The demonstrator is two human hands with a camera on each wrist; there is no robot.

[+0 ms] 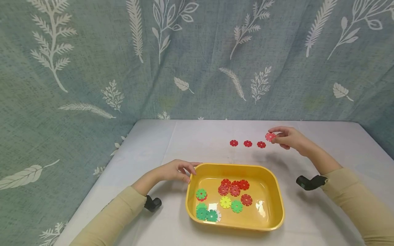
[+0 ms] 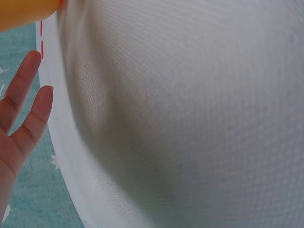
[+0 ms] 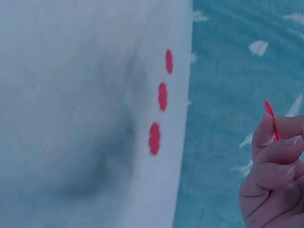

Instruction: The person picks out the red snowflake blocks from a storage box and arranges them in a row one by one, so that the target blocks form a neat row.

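My right hand (image 1: 287,138) pinches a red notched plastic disc (image 1: 270,137) between thumb and finger, raised above the table. In the right wrist view the same disc (image 3: 270,118) shows edge-on at the fingertips. Just left of this hand, three red discs (image 1: 247,144) lie in a row on the white cloth. My left hand (image 1: 176,171) is at the back left corner of a yellow tub (image 1: 279,196), its fingers loosely extended by the rim. Two of its fingers (image 2: 35,111) look straight and spread in the left wrist view.
Several red discs (image 1: 235,190) lie in the tub, with green discs (image 1: 202,213), a yellow disc (image 1: 225,202) and a partly covered white disc (image 1: 219,215). A patterned blue-green curtain (image 1: 197,68) hangs behind the white-covered table (image 1: 154,136). Black wrist mounts (image 1: 311,182) stick out from the sleeves.
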